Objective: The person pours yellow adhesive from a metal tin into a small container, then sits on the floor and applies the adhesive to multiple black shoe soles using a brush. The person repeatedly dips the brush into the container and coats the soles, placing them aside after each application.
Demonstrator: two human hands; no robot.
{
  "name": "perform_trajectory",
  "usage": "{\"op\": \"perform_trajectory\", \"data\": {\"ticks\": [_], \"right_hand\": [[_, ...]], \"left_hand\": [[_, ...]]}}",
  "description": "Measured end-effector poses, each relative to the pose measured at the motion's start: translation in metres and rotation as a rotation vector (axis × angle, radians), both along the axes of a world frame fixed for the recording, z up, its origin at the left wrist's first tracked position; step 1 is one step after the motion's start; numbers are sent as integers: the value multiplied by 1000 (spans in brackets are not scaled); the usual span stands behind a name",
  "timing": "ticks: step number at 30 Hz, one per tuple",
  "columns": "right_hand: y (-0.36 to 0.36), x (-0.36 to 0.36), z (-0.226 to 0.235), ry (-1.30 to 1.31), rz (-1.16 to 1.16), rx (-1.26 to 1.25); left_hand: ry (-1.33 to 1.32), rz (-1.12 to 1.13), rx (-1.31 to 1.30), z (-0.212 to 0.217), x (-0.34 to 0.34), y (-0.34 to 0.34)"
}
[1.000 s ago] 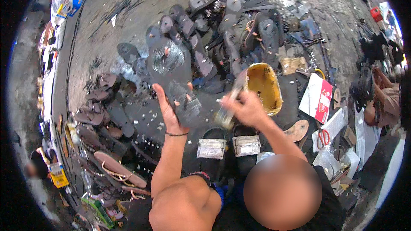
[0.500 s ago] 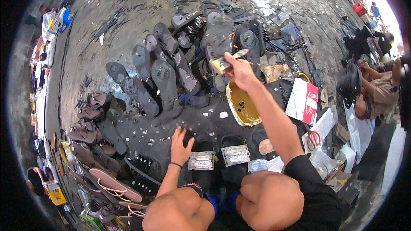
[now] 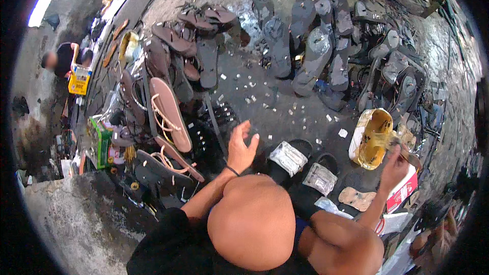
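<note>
My right hand (image 3: 393,172) grips a brush, its pale bristles (image 3: 383,140) down in a yellowish, cut-open plastic container (image 3: 356,140) of amber glue-like stuff. With thumb and fingers apart, my left hand (image 3: 242,146) hovers over the dark floor and holds nothing. To its left are a brown sandal with thin beaded straps (image 3: 172,114) and a row of black straps (image 3: 224,114). My feet wear black slides with silvery bands (image 3: 288,158). Beyond the container, dark soles (image 3: 317,56) lie in a loose heap.
Brown sandals (image 3: 175,38) are piled at the far left. A tan sole piece (image 3: 356,198) lies near my right foot, and a red and white box (image 3: 402,192) sits beside my right hand. Pale scraps dot the floor. Another person's limbs show at the lower right.
The view has swung left, so the scene sits farther right. My right hand has brought the brush from over the soles down into the container. My left hand stays empty.
</note>
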State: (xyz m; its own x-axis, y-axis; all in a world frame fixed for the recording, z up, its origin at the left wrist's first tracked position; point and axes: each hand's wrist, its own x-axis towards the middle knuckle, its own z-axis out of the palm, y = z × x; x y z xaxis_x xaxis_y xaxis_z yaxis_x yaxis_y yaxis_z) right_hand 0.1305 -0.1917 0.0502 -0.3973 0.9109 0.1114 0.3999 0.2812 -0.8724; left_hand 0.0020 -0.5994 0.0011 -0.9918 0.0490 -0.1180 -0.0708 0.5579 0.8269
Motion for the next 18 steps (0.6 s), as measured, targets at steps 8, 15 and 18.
{"op": "perform_trajectory", "data": {"ticks": [8,15,18], "right_hand": [[14,67,5,-596,330,75],[-2,45,20,-660,352,-66],[-16,50,22,-565,338,-82]], "left_hand": [[133,27,-403,5,-3,-43],[-233,-396,197,9,-12,29],[-123,-398,-35,-7,-11,37]]}}
